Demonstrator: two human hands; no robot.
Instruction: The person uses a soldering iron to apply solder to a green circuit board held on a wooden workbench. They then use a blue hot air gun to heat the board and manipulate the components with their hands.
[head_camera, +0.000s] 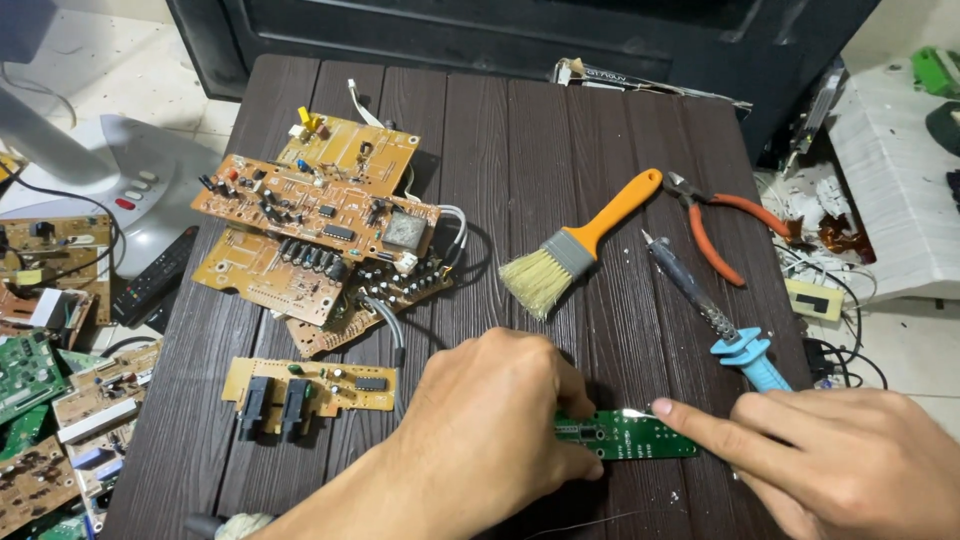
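Currently the work sits at an early stage, by my reading: the green circuit board (630, 436) lies flat at the near edge of the dark slatted table (540, 130), just in front of the person, and no tool is in either hand. The soldering iron (712, 316) with its blue handle rests on the table just behind the board, the orange-handled brush (580, 245) and the orange pliers (725, 225) lie further back, all apart from the hands. The pile of tan circuit boards (325, 225) at the left and the small tan board with two black sockets (305, 390) lie untouched. Left hand (495, 425): palm down, fingers curled over the left end of the green board, pressing or pinching its edge; the fingertips are hidden, so which of the two I cannot tell. Right hand (830, 450): index finger extended, tip touching the board's top right edge near a small shiny sliver, other fingers folded, holding nothing.
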